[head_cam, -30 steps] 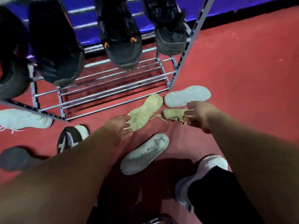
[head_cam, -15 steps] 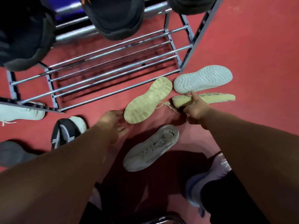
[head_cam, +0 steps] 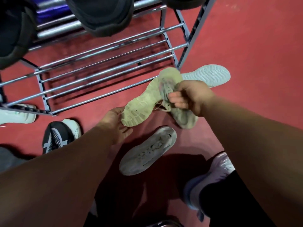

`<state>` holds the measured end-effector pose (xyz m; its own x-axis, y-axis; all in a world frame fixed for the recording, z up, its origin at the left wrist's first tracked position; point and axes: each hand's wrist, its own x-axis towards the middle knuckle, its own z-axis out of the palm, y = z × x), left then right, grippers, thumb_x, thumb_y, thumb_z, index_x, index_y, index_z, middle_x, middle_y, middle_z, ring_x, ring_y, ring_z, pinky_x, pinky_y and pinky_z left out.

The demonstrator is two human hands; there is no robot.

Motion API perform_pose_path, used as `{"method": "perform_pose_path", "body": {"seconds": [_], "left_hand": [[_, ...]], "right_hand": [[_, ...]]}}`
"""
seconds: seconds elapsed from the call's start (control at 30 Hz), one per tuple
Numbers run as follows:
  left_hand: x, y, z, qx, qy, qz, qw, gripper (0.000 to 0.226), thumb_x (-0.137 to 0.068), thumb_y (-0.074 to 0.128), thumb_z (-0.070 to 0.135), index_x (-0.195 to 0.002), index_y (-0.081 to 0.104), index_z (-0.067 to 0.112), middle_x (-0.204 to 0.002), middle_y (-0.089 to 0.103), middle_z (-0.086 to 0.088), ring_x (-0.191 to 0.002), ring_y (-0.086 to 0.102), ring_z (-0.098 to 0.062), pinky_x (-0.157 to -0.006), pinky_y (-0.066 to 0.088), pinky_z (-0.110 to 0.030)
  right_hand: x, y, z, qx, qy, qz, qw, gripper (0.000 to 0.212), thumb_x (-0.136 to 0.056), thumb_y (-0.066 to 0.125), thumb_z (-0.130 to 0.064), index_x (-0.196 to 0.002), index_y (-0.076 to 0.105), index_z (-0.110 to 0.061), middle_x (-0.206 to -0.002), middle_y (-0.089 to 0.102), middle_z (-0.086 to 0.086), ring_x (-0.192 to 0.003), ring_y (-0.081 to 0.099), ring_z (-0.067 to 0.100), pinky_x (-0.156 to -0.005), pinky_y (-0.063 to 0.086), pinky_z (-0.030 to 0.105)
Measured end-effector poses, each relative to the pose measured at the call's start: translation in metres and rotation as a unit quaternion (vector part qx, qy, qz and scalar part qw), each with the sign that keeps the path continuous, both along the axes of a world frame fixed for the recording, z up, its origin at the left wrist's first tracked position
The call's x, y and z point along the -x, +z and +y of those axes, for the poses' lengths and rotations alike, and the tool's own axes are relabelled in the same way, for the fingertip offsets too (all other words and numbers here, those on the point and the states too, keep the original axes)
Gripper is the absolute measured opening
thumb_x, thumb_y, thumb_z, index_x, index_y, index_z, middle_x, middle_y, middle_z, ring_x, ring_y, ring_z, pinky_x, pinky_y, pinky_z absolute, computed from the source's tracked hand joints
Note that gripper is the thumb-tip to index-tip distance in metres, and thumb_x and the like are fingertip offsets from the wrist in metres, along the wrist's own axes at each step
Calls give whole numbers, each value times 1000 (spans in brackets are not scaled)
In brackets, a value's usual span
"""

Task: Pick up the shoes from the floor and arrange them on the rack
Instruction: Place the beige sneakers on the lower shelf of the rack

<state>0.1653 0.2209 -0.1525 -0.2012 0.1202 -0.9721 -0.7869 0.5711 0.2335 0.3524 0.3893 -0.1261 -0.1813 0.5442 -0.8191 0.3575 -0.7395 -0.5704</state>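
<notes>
Head view: right hand (head_cam: 191, 97) grips pale green shoe (head_cam: 186, 119) by its upper, just before the rack (head_cam: 105, 74); left hand (head_cam: 114, 126), fingers straight, touches sole-up shoe (head_cam: 144, 100) at its heel.

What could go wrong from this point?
1. The right hand grips the green shoe by its upper alone; it may slip.
2. The left hand meets the sole-up shoe only at its heel, so it may tip.
3. Laces dangle between them and might snag the rack.
</notes>
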Motion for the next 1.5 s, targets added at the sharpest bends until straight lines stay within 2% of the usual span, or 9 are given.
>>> {"method": "perform_pose_path", "body": {"seconds": [0.33, 0.43, 0.57, 0.67, 0.8, 0.9, 1.07, 1.27, 1.5], "left_hand": [[2, -10, -1, -15, -24, -8, 1000, 17, -85, 62, 30, -92, 73, 19, -74, 67, 3, -122, 60, -9, -117, 33, -48], [-3, -6, 0, -26, -17, -9, 999, 22, -87, 62, 22, -103, 73, 13, -114, 72, -7, -106, 66, -19, -113, 38, -55], [-3, -7, 5, -12, 17, -8, 1000, 28, -89, 59, 20, -112, 72, 10, -117, 72, -10, -107, 68, -28, -93, 54, -51], [-4, -9, 6, -5, 13, -14, 1000, 25, -89, 56, 17, -108, 68, 6, -113, 73, -10, -107, 68, -26, -80, 57, -44], [-8, -7, 2, 2, 8, -19, 1000, 11, -92, 54, 16, -95, 59, 7, -102, 71, -8, -115, 64, -24, -103, 50, -43], [-5, -10, 0, 10, 13, -17, 1000, 12, -90, 58, 19, -95, 62, 9, -111, 73, -5, -110, 66, -20, -103, 49, -41], [-3, -15, -2, 17, 82, -36, 996, 43, -93, 60, 51, -111, 66, 12, -110, 75, -4, -100, 66, -20, -90, 53, -46], [-5, -3, 3, -94, 64, -131, 985, 40, -97, 53, 28, -130, 64, 8, -118, 73, -16, -111, 69, -36, -97, 53, -56], [-3, 5, 1, -194, -3, -196, 961, 50, -91, 62, 26, -136, 58, 4, -137, 62, -19, -126, 60, -37, -100, 52, -52]], "right_hand": [[-49, -29, -1, -51, -23, -153, 987, 16, -92, 70, -20, -102, 59, -15, -72, 60, 6, -38, 49, 14, -41, 40, 20], [-53, -31, 0, -79, -11, -166, 983, 46, -84, 78, -39, -117, 56, -17, -90, 66, 3, -63, 59, 16, -48, 44, 25], [-50, -29, 5, -123, -10, -159, 980, 51, -77, 72, -66, -98, 66, -20, -86, 70, -2, -68, 63, 18, -57, 51, 33], [-42, -23, 7, -151, 1, -157, 976, 37, -80, 76, -53, -84, 69, -17, -88, 75, 6, -76, 71, 24, -70, 62, 42], [-37, -19, 10, -170, -65, -143, 973, 37, -76, 70, -37, -102, 54, -15, -99, 68, 11, -85, 70, 30, -72, 62, 47], [-39, -15, 14, -136, -159, -68, 975, 33, -83, 62, -35, -110, 53, -20, -102, 67, 6, -89, 73, 33, -71, 63, 57], [-47, -15, 18, -19, -308, 59, 949, 27, -84, 50, -20, -105, 66, -16, -93, 67, 5, -80, 67, 26, -89, 60, 42], [-63, -19, 8, 71, -386, 51, 918, 27, -93, 56, -30, -103, 55, -5, -115, 58, 10, -115, 61, 26, -103, 51, 46], [-61, -8, 31, 97, -364, -27, 926, 31, -94, 62, -50, -98, 70, -20, -101, 73, 2, -93, 71, 21, -100, 53, 36]]}}
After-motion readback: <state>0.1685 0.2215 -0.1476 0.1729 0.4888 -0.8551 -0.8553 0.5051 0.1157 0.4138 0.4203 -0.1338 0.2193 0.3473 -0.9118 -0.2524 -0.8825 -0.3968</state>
